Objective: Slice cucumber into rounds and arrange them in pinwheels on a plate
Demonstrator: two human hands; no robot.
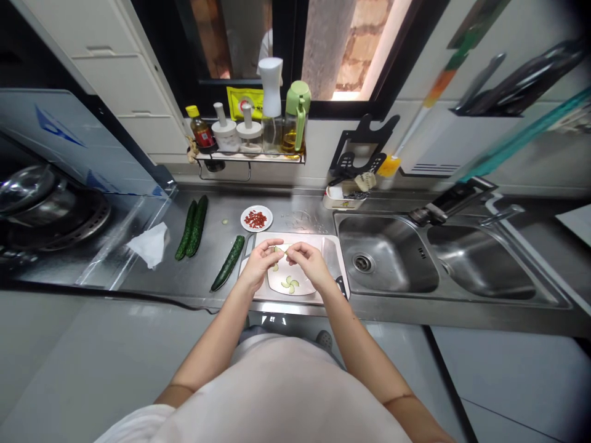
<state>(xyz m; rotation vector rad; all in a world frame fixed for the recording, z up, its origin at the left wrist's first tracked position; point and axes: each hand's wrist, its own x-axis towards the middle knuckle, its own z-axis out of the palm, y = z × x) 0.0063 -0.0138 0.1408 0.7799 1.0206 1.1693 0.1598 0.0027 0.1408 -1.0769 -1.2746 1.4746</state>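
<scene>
Grip: the right hand (305, 261) pinches a cucumber slice (285, 253) above the plate (277, 285), presumably for control; closure of the left hand (260, 263) cannot be determined. Fanned slices (290, 284) lie on the plate's near half, apparently by design.

A: Viewpoint?
B: The camera on my head, facing forward and steeply down on the worktop (184, 280).
A: Field?
B: Wide, close: my shirt (277, 400) below, my left grip (279, 248) and right grip (287, 251) near centre, the window (296, 40) at top.
</scene>
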